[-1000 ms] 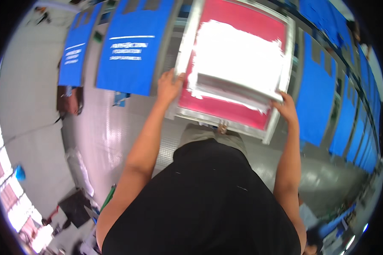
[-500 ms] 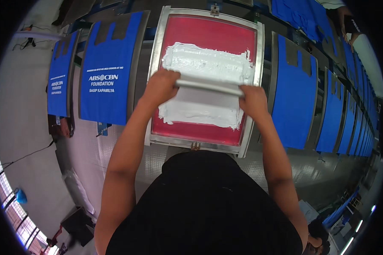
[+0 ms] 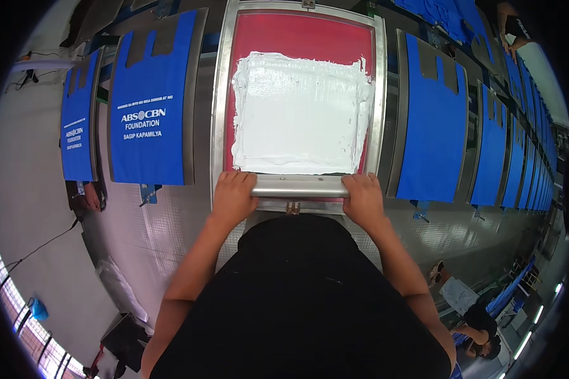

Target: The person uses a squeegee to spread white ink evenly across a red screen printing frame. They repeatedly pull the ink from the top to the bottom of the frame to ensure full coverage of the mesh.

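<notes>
My left hand [image 3: 234,194] and my right hand [image 3: 364,196] are both closed round the two ends of a long metal squeegee [image 3: 300,186]. The squeegee lies crosswise near the close end of a screen-printing frame [image 3: 220,101]. Inside the metal frame is a red mesh [image 3: 303,31], with a broad rectangle of thick white ink [image 3: 300,114] spread over it. Ink ridges stand along the rectangle's sides, and its near edge meets the squeegee's blade. What lies under the frame is hidden.
On the left, boards carry blue bags [image 3: 148,114] with white print. Plain blue bags [image 3: 431,120] line boards on the right, in a long row. A person [image 3: 480,325] is at the lower right; another person's hand [image 3: 517,44] shows at the upper right.
Both hands have pulled the squeegee toward me, from mid-frame to the near end. The white ink behind it now lies smoother and more even.
</notes>
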### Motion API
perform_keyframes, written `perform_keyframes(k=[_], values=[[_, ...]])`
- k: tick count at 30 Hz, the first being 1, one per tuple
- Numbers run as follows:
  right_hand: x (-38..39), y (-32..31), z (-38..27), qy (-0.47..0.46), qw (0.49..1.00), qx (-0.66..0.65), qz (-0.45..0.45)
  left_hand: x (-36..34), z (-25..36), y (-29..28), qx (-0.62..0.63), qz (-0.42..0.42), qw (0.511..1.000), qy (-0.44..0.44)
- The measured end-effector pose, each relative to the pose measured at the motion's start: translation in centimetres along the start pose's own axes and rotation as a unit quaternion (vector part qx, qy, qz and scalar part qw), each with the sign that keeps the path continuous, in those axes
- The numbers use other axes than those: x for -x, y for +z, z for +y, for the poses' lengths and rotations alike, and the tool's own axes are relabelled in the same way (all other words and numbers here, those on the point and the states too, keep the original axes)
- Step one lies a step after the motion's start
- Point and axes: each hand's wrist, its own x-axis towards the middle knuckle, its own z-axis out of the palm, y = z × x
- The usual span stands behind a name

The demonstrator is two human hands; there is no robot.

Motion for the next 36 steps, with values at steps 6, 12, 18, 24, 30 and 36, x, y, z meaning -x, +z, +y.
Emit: perform_keyframes(k=[6, 12, 18, 24, 30, 36], values=[[-4.7, 0.1, -0.9, 0.078, 0.991, -0.036, -0.102, -1.8, -3.0, -0.5, -0.019, -0.026, 0.999, -0.012], [-9.6, 1.1, 2.6, 0.031, 0.999, 0.013, 0.033, -8.1, -5.1, 0.4, -0.02, 0.043, 0.999, -0.016], [-22.2, -4.4, 10.3, 0.041, 0.997, 0.061, -0.003, -23.8, -5.0, -4.9, -0.068, -0.064, 0.991, -0.1], [-8.0, -5.1, 4.1, 0.07, 0.983, 0.04, -0.164, -8.7, -0.1, -2.3, 0.0, -0.072, 0.994, -0.079], [-11.6, 0.5, 5.3, 0.047, 0.998, 0.028, -0.029, -11.6, -5.8, 0.8, -0.019, 0.047, 0.999, 0.01], [-20.3, -2.5, 10.8, 0.06, 0.995, 0.075, -0.02, -23.6, -5.3, -1.9, -0.041, -0.086, 0.99, -0.106]])
